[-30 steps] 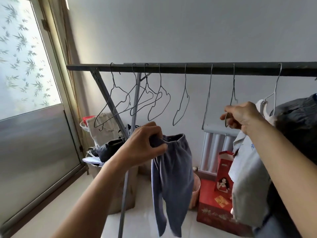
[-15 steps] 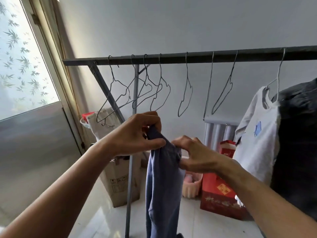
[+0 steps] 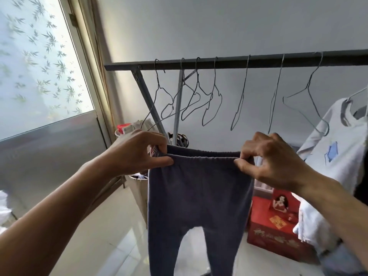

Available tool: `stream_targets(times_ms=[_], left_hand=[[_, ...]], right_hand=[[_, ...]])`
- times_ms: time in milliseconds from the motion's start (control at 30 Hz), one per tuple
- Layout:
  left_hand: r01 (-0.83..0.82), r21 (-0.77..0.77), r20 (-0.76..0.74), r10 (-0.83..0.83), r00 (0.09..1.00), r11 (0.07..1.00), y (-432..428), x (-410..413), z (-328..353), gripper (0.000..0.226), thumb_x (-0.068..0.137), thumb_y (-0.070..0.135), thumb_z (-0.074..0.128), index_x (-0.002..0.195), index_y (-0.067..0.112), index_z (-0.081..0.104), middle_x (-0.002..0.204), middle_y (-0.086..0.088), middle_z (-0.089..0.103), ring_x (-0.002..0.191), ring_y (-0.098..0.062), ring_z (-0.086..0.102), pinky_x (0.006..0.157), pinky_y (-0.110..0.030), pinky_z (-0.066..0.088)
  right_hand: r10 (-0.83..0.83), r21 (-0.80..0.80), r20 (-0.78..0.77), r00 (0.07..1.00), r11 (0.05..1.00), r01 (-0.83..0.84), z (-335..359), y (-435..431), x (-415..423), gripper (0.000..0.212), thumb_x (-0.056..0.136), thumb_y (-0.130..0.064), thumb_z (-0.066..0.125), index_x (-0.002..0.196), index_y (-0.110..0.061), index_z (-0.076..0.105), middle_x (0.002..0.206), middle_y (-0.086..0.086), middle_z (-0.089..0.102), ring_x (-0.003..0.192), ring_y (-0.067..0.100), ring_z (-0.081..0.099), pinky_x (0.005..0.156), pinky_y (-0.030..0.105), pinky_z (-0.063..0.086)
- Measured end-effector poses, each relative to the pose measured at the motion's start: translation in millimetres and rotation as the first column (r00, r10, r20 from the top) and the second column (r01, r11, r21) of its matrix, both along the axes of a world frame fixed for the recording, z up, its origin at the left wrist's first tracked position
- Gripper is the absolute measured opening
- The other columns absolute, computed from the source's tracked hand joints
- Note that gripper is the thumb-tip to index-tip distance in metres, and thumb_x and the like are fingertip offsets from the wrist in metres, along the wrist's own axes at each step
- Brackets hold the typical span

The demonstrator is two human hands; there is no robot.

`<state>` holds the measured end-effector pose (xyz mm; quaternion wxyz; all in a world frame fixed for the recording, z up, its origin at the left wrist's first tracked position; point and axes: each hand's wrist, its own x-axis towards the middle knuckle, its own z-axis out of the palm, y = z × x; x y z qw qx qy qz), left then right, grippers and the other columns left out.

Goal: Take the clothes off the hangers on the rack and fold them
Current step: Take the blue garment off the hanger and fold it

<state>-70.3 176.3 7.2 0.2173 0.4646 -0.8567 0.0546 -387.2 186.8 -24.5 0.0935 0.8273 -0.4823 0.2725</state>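
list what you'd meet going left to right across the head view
frosted window → left hand → blue pants, held up by the waistband → right hand → white shirt on its hanger

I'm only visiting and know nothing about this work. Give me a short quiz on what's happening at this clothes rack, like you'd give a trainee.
1. True or false: the blue trousers hang on a wire hanger.
2. Where do the left hand and right hand pinch the trousers? A) waistband B) leg ends C) a pocket
3. Fill in: the white shirt at the right bears a blue ____.
Key: 1 false; 2 A; 3 patch.
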Motion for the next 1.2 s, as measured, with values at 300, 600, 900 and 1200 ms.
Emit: stream_targets(times_ms=[300,600,900,1200], left_hand=[[-0.164,-0.135,-0.083,0.154,0.985,0.977,6.2,-12.5,3.1,0.034,0.073,0.066,0.064,0.099,0.044,0.062,0.064,0.010,0.053,0.062,-0.001,0.048,0.059,-0.028,0.036],[-0.174,-0.214,0.023,0.183,0.983,0.961,10.0,-28.2,1.9,0.042,0.076,0.077,0.051,0.102,0.051,0.070,0.075,0.014,0.051,0.089,-0.016,0.056,0.076,-0.027,0.030],[0.084,-0.150,0.210,-0.051,0.976,0.985,14.4,-24.6,-0.6,0.016,0.084,0.048,0.068,0.098,0.043,0.072,0.093,0.021,0.049,0.096,-0.004,0.040,0.078,-0.024,0.027],[0.101,0.340,-0.076,-0.080,0.994,0.935,31.7,-56.0,-17.7,0.040,0.087,0.033,0.066,0.124,0.047,0.058,0.043,0.015,0.048,0.042,0.000,0.044,0.048,-0.015,0.033]], right_hand=[[-0.020,-0.056,0.188,0.982,0.998,0.031,11.6,10.6,15.7,0.028,0.075,-0.020,0.070,0.065,-0.023,0.044,0.062,-0.008,0.044,0.062,0.004,0.044,0.057,0.028,0.036],[-0.114,0.006,-0.079,0.990,0.993,0.115,15.6,14.1,25.2,0.037,0.080,-0.061,0.048,0.098,-0.037,0.069,0.081,-0.005,0.063,0.086,0.021,0.056,0.069,0.029,0.040],[-0.008,-0.078,-0.150,0.989,0.997,-0.004,24.3,29.4,29.2,0.010,0.084,-0.039,0.067,0.084,-0.030,0.072,0.068,-0.014,0.054,0.079,0.020,0.055,0.075,0.034,0.036],[0.038,-0.170,-0.210,0.977,0.983,-0.075,23.7,35.5,30.7,0.016,0.078,-0.041,0.059,0.076,-0.029,0.069,0.062,-0.012,0.052,0.071,0.020,0.055,0.070,0.033,0.037]])
